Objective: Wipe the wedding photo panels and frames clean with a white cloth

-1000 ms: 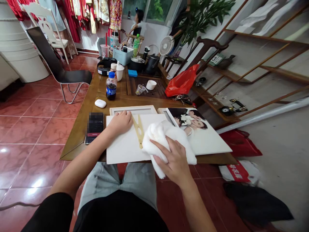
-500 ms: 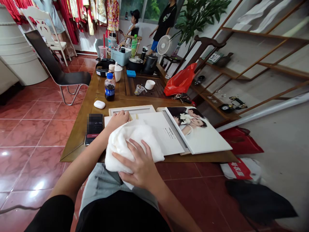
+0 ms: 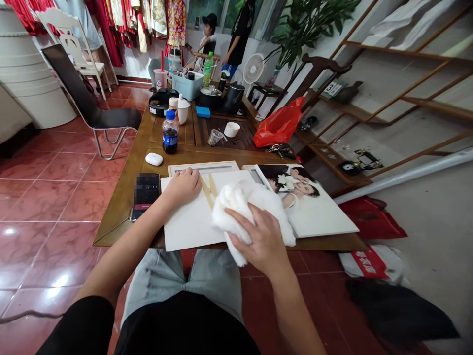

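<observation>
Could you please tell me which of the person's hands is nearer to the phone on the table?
Left. The left hand rests on the white board just right of the phone; the right hand, gripping the white cloth, is farther right, beside the photo print.

Cola bottle (image 3: 170, 132), red bag (image 3: 278, 127), perhaps keys (image 3: 280, 149)

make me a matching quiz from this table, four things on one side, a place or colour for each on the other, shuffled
1 cloth
2 bottle
3 bag
4 phone

A red
B under the right hand
C just left of the left hand
D just beyond the white case

Pairs: 1-B, 2-D, 3-A, 4-C
</observation>
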Motion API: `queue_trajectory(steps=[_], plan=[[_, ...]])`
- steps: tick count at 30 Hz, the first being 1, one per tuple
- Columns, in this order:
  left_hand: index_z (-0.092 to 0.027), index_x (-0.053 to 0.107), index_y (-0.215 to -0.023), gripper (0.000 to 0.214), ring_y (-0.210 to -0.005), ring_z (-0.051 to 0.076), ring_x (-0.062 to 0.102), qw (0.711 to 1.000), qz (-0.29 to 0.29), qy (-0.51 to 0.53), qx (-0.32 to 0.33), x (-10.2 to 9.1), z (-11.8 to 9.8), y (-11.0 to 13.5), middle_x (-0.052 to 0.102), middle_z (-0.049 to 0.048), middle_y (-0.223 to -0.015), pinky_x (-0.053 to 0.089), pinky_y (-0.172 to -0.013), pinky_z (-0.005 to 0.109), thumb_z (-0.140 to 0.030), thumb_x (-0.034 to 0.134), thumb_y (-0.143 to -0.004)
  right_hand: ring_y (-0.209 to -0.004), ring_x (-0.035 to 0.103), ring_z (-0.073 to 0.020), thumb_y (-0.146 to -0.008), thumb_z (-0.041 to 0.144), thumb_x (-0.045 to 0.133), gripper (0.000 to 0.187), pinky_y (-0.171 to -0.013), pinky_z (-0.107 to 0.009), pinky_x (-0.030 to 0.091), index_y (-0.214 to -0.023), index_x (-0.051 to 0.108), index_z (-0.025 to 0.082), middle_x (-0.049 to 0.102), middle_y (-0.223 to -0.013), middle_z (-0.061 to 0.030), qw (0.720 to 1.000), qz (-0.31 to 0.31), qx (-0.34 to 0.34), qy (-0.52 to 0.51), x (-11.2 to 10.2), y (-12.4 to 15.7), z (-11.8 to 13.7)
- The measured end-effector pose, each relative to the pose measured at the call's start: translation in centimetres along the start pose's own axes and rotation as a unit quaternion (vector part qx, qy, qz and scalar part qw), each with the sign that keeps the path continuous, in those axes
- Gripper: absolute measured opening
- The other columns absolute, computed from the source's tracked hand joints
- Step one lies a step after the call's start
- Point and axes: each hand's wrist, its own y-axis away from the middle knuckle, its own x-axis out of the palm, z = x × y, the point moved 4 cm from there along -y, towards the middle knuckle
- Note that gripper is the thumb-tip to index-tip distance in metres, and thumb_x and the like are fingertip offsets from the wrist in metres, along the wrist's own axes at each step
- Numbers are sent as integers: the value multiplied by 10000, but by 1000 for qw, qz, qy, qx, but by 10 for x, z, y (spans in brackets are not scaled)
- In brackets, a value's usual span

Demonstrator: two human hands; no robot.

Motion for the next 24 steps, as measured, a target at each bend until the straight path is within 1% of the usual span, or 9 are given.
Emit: queue_trajectory(steps=[4, 5, 7, 10, 14, 17, 19, 21, 24], plan=[[-90, 601, -1230, 382, -1139, 329, 645, 1000, 7, 7, -3, -1, 0, 0, 661, 187, -1200, 460, -1000, 469, -233, 289, -1062, -1253, 589, -336, -1034, 481, 463, 465, -1041, -550, 449, -1434, 623, 306, 580, -1354, -156, 996, -24, 71, 42, -4, 6, -29], [-89, 601, -1232, 383, -1142, 330, 644, 1000, 7, 7, -4, -1, 1, -1, 660, 188, -1202, 459, -1002, 470, -234, 289, -1062, -1246, 593, -336, -1036, 480, 461, 464, -1032, -547, 454, -1434, 622, 304, 581, -1352, -155, 996, -28, 77, 46, -4, 6, -31], [-87, 601, -1233, 382, -1147, 333, 642, 1000, 6, 5, -4, 0, 1, -1, 660, 188, -1203, 459, -1005, 472, -236, 295, -1061, -1252, 588, -334, -1033, 481, 471, 463, -1033, -543, 449, -1437, 618, 308, 576, -1358, -153, 996, -29, 65, 44, -3, 5, -30], [-91, 600, -1230, 371, -1152, 331, 641, 1000, 1, 1, -4, 2, 1, -1, 660, 188, -1202, 463, -999, 466, -234, 304, -1061, -1295, 559, -327, -1025, 475, 491, 462, -1070, -542, 413, -1445, 611, 326, 562, -1370, -149, 999, -28, 18, 23, 1, -1, -10], [-95, 588, -1231, 345, -1154, 325, 639, 1000, 1, -9, -1, 2, 1, 0, 655, 189, -1193, 460, -996, 452, -235, 319, -1066, -1334, 523, -317, -1012, 480, 495, 471, -1126, -556, 356, -1444, 617, 336, 550, -1387, -147, 999, -21, -27, -34, 6, -13, 31], [-94, 568, -1251, 321, -1182, 338, 624, 1000, 18, -16, 9, 2, 1, -1, 639, 196, -1217, 456, -997, 449, -271, 371, -1069, -1381, 473, -334, -967, 528, 561, 510, -1154, -582, 309, -1455, 600, 385, 548, -1437, -123, 996, -4, -72, -60, 11, -20, 65], [-97, 551, -1274, 322, -1193, 344, 620, 999, 33, -18, 1, 3, 3, -4, 624, 205, -1251, 451, -1005, 457, -277, 377, -1071, -1398, 454, -342, -948, 546, 587, 527, -1164, -602, 280, -1454, 597, 398, 546, -1461, -120, 992, 1, -99, -74, 13, -23, 82], [-101, 539, -1290, 325, -1193, 340, 622, 999, 47, -17, -11, 3, 4, -6, 616, 208, -1270, 444, -1017, 465, -263, 357, -1075, -1395, 454, -347, -942, 551, 597, 534, -1171, -613, 256, -1453, 598, 396, 542, -1482, -120, 990, 0, -116, -86, 15, -24, 93], [-108, 538, -1283, 317, -1202, 329, 618, 998, 54, -14, -12, 3, 5, -7, 615, 204, -1265, 441, -1021, 457, -261, 356, -1074, -1387, 462, -345, -939, 554, 603, 539, -1175, -612, 244, -1455, 593, 402, 540, -1493, -114, 988, 4, -121, -95, 15, -24, 94]])
